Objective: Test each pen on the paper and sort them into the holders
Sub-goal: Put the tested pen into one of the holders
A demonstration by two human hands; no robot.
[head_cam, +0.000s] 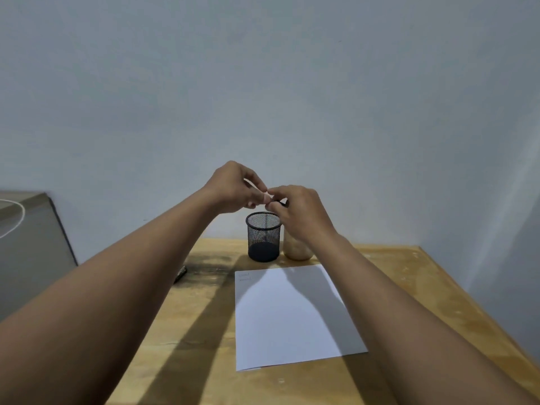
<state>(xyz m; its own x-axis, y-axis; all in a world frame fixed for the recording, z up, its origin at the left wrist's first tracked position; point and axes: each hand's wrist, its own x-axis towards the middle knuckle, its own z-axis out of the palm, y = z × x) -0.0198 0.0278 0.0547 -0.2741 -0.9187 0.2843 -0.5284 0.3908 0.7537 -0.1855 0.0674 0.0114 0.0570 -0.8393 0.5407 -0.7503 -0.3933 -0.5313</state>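
My left hand [238, 188] and my right hand [298, 211] meet fingertip to fingertip in the air above the black mesh holder [264, 238]. Between the fingers shows a small dark piece of a pen [279, 202]; most of it is hidden by the fingers. A beige holder [296, 248] stands just right of the mesh one, partly behind my right wrist. The white paper [289, 314] lies on the wooden table [409, 287] in front of the holders, with faint scribbles near its top left corner.
A small dark object [180, 274] lies at the table's left edge beside a dark stain. A grey box with a white cord [29, 244] stands to the left, off the table. A pale wall rises right behind the holders.
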